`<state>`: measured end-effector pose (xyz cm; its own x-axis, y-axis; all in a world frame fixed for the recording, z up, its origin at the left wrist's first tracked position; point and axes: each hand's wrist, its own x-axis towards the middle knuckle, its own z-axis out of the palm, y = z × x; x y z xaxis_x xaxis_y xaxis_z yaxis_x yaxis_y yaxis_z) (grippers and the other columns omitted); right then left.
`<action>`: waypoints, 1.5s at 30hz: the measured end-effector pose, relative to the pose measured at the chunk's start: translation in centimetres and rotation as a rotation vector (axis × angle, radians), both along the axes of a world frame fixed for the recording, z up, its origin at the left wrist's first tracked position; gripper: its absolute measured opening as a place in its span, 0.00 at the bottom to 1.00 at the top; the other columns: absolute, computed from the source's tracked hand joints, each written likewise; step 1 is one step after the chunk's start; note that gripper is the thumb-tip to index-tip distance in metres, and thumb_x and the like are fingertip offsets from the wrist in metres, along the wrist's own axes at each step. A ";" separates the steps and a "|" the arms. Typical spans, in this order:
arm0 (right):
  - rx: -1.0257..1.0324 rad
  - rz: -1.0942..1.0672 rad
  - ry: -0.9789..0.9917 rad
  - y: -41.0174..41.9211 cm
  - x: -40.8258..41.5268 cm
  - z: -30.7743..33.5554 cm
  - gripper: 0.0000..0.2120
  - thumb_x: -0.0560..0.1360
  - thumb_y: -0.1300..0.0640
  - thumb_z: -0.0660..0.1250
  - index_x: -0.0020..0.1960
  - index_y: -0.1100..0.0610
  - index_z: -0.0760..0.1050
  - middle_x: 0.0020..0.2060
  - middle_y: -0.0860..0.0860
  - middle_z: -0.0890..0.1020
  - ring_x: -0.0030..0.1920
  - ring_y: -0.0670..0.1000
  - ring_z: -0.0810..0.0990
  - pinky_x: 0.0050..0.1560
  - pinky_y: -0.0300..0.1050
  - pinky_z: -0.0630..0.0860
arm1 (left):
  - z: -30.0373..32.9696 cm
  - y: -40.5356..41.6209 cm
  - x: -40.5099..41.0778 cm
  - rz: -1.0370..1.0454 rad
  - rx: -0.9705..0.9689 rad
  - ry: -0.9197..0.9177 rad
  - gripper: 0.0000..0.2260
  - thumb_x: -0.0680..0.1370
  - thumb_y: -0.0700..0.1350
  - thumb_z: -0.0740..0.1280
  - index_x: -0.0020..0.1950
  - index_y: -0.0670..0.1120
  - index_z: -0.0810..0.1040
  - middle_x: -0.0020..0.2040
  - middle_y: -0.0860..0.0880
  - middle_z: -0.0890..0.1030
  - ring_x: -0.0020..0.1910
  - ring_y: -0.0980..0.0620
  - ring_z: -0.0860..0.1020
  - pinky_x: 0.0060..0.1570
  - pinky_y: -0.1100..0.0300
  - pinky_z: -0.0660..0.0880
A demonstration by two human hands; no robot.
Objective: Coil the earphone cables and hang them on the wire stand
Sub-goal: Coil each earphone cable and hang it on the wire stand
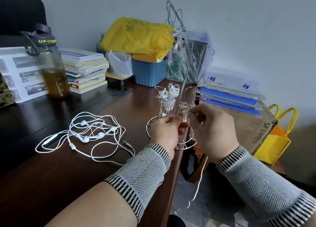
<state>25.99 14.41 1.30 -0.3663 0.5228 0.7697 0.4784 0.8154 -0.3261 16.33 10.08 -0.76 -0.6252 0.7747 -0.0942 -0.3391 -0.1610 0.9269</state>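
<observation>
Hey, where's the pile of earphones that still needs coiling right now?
In the head view, the loose earphones lie tangled on the dark desk, left of the left hand and the wire stand, in front of the water bottle.

Loose earphones (89, 132) left of stand (172, 117)

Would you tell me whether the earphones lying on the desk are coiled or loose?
Loose: the earphones sprawl in tangled open loops on the desk.
</observation>
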 end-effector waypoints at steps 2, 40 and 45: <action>-0.026 -0.006 0.037 0.4 0.3 -0.7 0.04 0.71 0.62 0.72 0.46 0.56 0.80 0.35 0.46 0.78 0.33 0.43 0.72 0.37 0.23 0.67 | 0.1 -0.1 0.1 0.004 0.009 0.002 0.08 0.76 0.46 0.72 0.41 0.43 0.80 0.26 0.54 0.79 0.20 0.62 0.73 0.20 0.70 0.65; -0.192 -0.046 0.108 2.1 -0.9 -2.0 0.07 0.73 0.52 0.72 0.40 0.56 0.81 0.32 0.45 0.78 0.33 0.46 0.75 0.36 0.40 0.71 | -0.4 0.1 -0.2 -0.005 -0.029 -0.008 0.07 0.76 0.48 0.73 0.41 0.45 0.81 0.34 0.49 0.82 0.23 0.60 0.71 0.20 0.69 0.63; -0.211 -0.052 0.097 2.2 -0.9 -1.8 0.07 0.73 0.52 0.72 0.41 0.55 0.81 0.33 0.46 0.80 0.34 0.45 0.75 0.35 0.36 0.70 | -0.6 0.2 -0.4 -0.030 -0.034 -0.009 0.05 0.75 0.46 0.73 0.43 0.45 0.82 0.39 0.47 0.84 0.24 0.60 0.71 0.21 0.68 0.62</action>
